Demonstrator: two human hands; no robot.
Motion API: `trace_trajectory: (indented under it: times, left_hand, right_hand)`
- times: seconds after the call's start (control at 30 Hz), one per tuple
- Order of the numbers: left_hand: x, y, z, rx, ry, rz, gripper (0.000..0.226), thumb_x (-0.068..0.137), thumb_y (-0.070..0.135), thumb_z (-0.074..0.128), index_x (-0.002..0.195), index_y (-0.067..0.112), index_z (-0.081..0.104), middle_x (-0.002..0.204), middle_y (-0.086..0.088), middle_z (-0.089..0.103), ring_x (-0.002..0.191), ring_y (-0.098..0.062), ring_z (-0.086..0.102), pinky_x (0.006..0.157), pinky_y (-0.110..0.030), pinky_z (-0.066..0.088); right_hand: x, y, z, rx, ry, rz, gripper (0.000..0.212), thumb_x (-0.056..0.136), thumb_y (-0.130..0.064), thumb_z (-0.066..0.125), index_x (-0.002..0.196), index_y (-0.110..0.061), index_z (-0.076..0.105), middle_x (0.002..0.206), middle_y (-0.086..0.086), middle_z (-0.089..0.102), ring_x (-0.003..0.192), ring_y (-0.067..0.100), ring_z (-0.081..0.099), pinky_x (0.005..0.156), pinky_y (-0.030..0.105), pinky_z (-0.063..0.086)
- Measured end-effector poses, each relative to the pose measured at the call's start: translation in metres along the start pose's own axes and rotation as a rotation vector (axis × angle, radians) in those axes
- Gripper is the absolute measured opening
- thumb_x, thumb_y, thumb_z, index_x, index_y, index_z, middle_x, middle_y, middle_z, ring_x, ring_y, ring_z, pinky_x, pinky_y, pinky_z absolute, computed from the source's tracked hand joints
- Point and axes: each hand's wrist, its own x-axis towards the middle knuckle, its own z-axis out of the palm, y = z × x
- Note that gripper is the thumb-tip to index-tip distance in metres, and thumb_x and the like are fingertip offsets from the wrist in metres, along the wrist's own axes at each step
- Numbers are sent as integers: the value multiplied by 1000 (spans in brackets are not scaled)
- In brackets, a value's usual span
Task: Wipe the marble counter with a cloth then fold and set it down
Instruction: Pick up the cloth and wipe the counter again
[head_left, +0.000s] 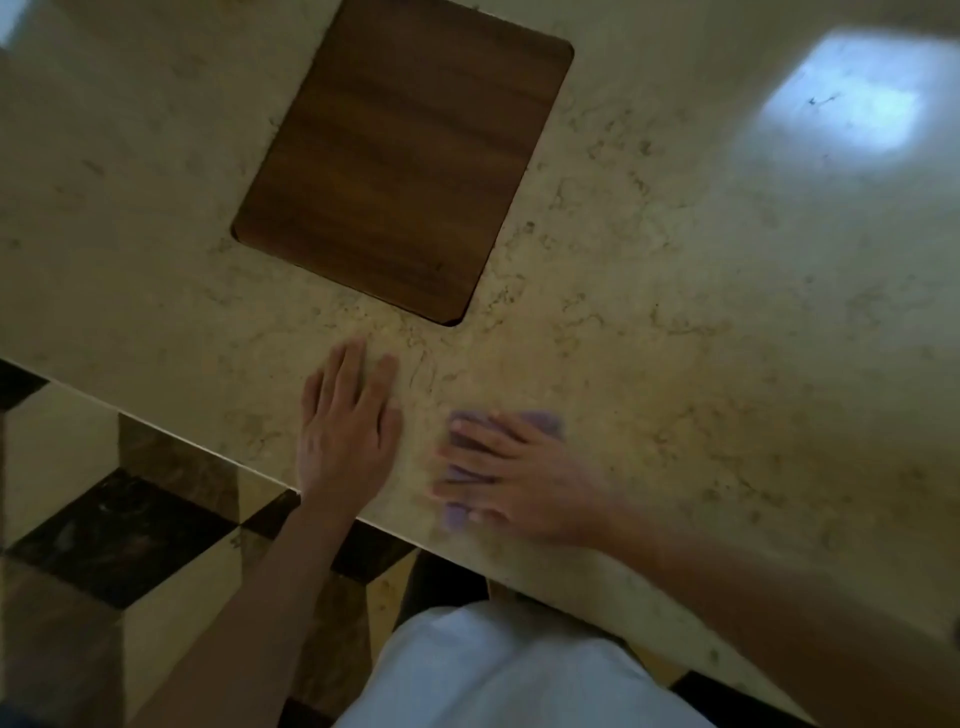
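A small purple cloth (540, 422) lies flat on the beige marble counter (701, 322) near its front edge. My right hand (511, 475) presses down on the cloth with spread, straight fingers and covers most of it; the hand looks motion-blurred. My left hand (349, 426) rests flat on the bare marble just to the left of the cloth, fingers straight and together, not touching the cloth.
A dark wooden board (400, 156) is set in the counter beyond my hands. A bright window reflection (847, 93) shines at the far right. The counter's front edge (171, 436) runs diagonally, with a checkered floor (119, 535) below it.
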Motion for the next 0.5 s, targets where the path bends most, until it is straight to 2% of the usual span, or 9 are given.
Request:
trace_trajectory:
  times: [0.03,0.07,0.13,0.2,0.23,0.27,0.33,0.43,0.5]
  left_hand:
    - [0,1,-1,-10,-5,-8,54,101,40,28,150,19,38,162,-13,27,152,-29,20,120,-51,21]
    - [1,2,-1,-17,-4,-11,53,101,39,30,150,20,38,162,-13,27,152,-29,20,120,-51,21]
    - [1,4,-2,-15,-1,-20,54,100,39,32,150,21,38,162,-12,27,152,-29,20,120,-51,20]
    - [0,4,-2,-18,-3,-23,54,98,39,34,150,21,38,163,-12,27,152,-28,19,121,-51,20]
    - [1,4,-3,-25,0,-23,55,98,38,35,150,21,39,163,-12,27,152,-28,19,121,-50,19]
    - [2,5,-3,-33,3,-24,55,97,38,36,149,21,39,163,-12,27,152,-28,19,121,-50,19]
    - [1,5,-3,-37,3,-28,55,97,39,37,149,20,39,163,-12,27,152,-28,19,122,-49,17]
    - [0,6,-4,-40,1,-37,56,97,41,34,149,22,38,163,-10,25,153,-27,17,121,-49,13]
    - [-1,14,-4,-101,-2,-101,53,98,39,37,149,24,36,164,-9,23,153,-25,13,121,-52,8]
  right_hand:
    - [-1,35,-8,-70,21,28,47,104,-49,35,149,-40,39,164,-3,31,156,29,11,122,54,18]
    - [0,76,-19,-147,71,149,47,103,-49,35,148,-38,41,162,1,34,154,33,16,119,56,23]
    - [7,158,-56,-184,158,552,49,102,-49,30,148,-35,37,160,12,34,151,42,20,114,61,29]
    - [19,192,-81,-76,238,901,51,104,-53,22,152,-39,30,165,14,22,153,43,11,118,62,20]
    - [28,185,-78,-55,248,955,52,104,-54,20,153,-39,29,166,13,20,154,42,8,119,61,17]
    - [37,164,-70,-77,236,936,53,104,-52,20,153,-36,31,166,12,21,153,42,10,119,61,16]
    - [40,93,-45,-96,189,698,56,102,-51,18,152,-33,38,165,9,26,154,40,10,120,58,13]
    - [-4,-12,-1,-7,15,272,47,106,-54,26,152,-47,31,168,0,17,156,32,-3,123,58,4]
    - [-40,-26,10,5,-52,94,44,106,-55,31,150,-51,33,168,-4,18,157,29,-3,123,56,7]
